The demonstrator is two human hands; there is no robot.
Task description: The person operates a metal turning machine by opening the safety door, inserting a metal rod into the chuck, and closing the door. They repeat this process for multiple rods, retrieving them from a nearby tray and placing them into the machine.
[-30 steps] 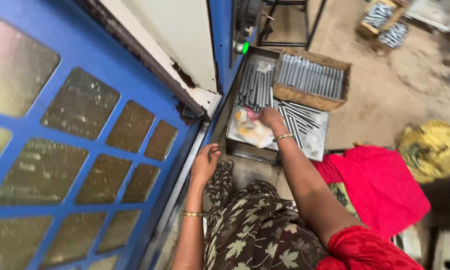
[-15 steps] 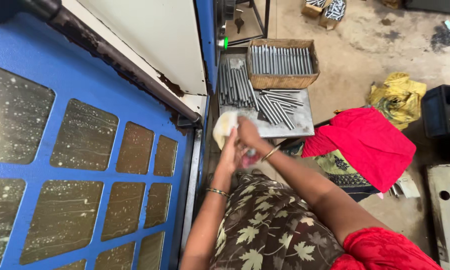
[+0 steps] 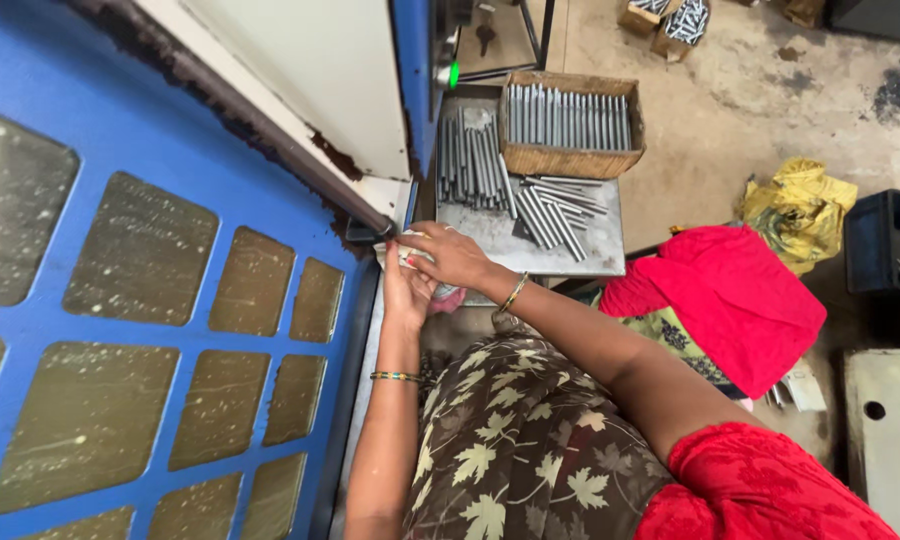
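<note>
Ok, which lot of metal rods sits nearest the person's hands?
The loose fan of rods on the grey metal tray, just beyond the right hand. The upright row lies farther back, and the boxed rods sit in the cardboard box farthest away.

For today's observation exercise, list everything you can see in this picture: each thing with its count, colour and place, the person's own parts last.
Metal rods: many, grey, loose on the tray.
Tray: one, grey metal, centre.
Box of rods: one, brown, on the tray's far end.
Machine door: one, blue with windows, left.
Red cloth: one, right of the tray.
Yellow bag: one, on the floor, right.
Black bin: one, far right.
Cloth wad: one, whitish-pink, between the hands.
Left hand: at the wad.
Right hand: on the wad.
</note>
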